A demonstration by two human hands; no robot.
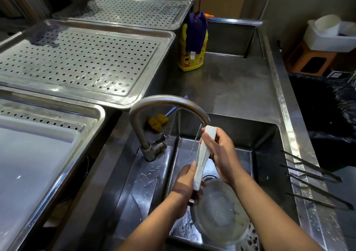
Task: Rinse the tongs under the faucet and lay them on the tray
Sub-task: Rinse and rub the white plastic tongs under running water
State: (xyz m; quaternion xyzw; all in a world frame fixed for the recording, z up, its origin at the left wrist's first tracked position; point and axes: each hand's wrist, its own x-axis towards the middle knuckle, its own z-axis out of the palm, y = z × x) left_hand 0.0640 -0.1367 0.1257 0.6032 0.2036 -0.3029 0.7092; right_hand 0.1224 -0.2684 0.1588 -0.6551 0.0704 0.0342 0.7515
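White plastic tongs (202, 154) stand nearly upright under the curved steel faucet (165, 104), and a thin stream of water runs down along them. My right hand (221, 150) grips their upper part just below the spout. My left hand (186, 181) holds their lower end over the sink (269, 144). A perforated steel tray (81, 61) lies to the upper left on the counter, with nothing on it.
A clear glass bowl (219, 216) sits in the sink below my hands. Two pairs of metal tongs (316, 181) rest on the sink's right rim. A yellow bottle (190, 52), a yellow sponge (157, 123), a second perforated tray (133, 9) and a white board (28, 164) surround the basin.
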